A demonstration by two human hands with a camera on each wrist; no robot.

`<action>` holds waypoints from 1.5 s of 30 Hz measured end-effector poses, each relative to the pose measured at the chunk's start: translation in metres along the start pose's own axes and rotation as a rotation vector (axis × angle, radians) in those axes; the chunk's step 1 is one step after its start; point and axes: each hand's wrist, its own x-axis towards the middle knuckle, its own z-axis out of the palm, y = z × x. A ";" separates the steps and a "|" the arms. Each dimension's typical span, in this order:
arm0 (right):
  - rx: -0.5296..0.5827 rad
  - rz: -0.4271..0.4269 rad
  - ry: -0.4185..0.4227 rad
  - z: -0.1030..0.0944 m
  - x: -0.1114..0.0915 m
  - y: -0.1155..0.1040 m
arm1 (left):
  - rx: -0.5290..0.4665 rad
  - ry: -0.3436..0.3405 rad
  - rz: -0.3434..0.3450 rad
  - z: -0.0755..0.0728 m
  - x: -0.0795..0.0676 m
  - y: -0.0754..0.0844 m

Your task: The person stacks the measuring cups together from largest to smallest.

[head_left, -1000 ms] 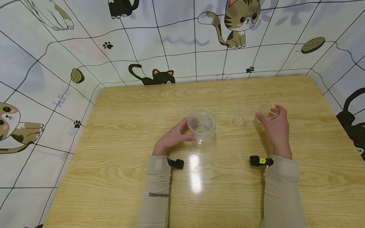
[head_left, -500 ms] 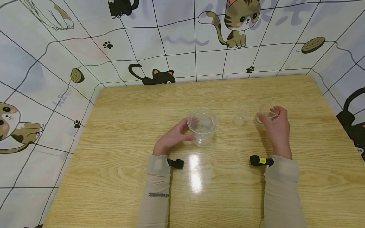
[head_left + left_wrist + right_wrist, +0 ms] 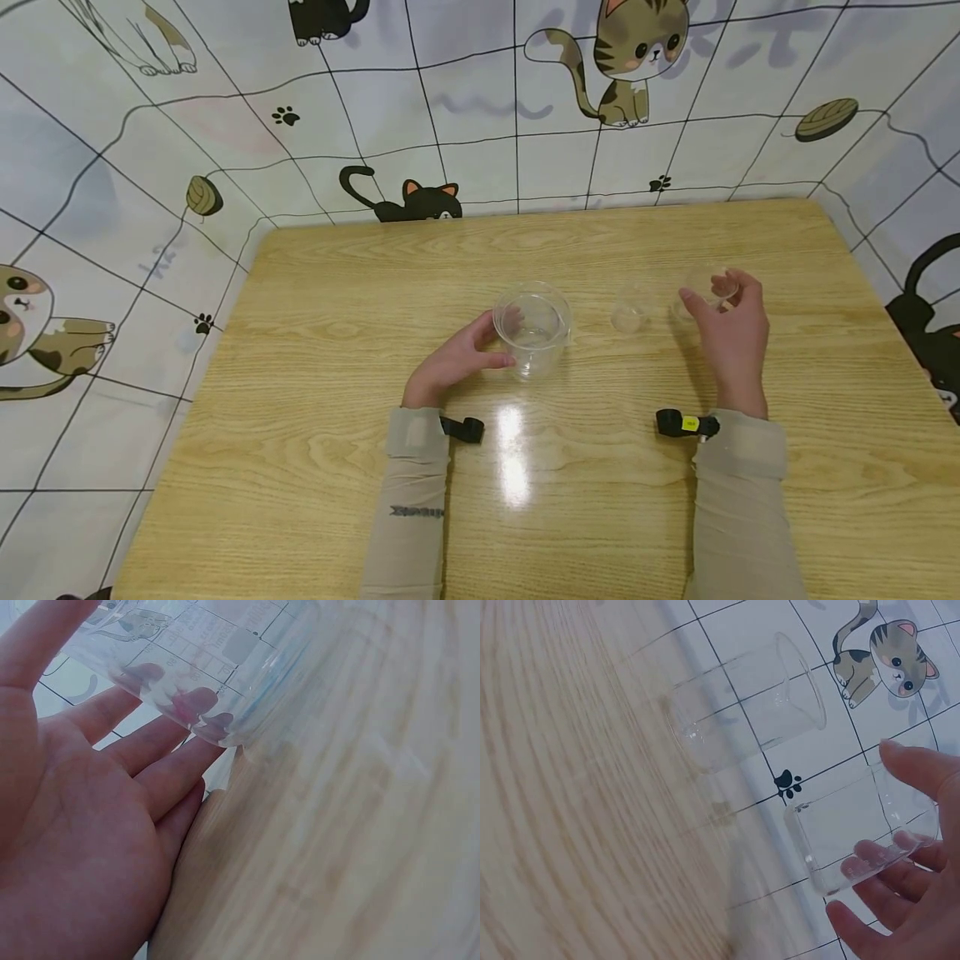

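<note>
A large clear beaker [image 3: 536, 337] with a wide rim stands upright near the middle of the table. My left hand [image 3: 459, 358] holds it from the left, thumb on the near side and fingers behind. Printed marks show through its wall in the left wrist view, where the fingertips [image 3: 202, 699] lie against the lower side. Over at the right, my right hand [image 3: 729, 337] grips a small clear beaker [image 3: 855, 825] between thumb and fingers, its base raised off the wood. Another clear beaker [image 3: 746, 705] stands upright between the two hands, faint in the head view.
The wooden table [image 3: 315, 333] meets a white wall [image 3: 480, 125] with grid lines and cat drawings at its back edge. A bright light reflection [image 3: 513, 458] lies on the wood in front of the large beaker.
My right hand has lifted slightly up and away with the small beaker. The left hand and the large beaker have stayed in place.
</note>
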 end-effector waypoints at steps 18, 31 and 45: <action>0.139 -0.212 0.042 0.015 -0.012 -0.027 | 0.005 0.028 0.004 -0.002 -0.001 0.004; 0.113 -0.359 -0.098 0.033 -0.030 -0.050 | 0.003 0.063 0.018 -0.007 0.006 -0.019; 0.125 -0.418 -0.232 0.042 -0.054 -0.070 | 0.008 0.063 -0.004 0.002 0.000 0.001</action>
